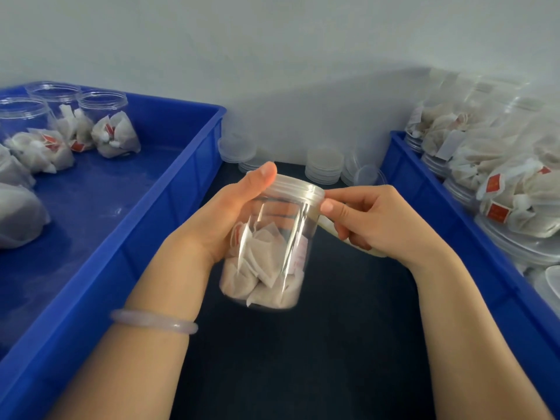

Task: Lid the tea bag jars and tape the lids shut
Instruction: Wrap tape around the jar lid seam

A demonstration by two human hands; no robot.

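Jar (266, 253) held over dark tabletop (303, 359) — blue crates (136, 253) flanking, pale wall (272, 40).

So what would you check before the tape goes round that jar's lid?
1. Lid seated on the jar: ok, it sits level on the rim.
2. Jar held steady: ok, the left hand wraps it, thumb on the lid.
3. Tea bags clear of the rim: ok, they lie low in the jar.
4. Tape roll ready: ok, the right hand holds a pale roll beside the lid.
5. Tape end stuck to the lid: cannot tell, the spot is too blurred.
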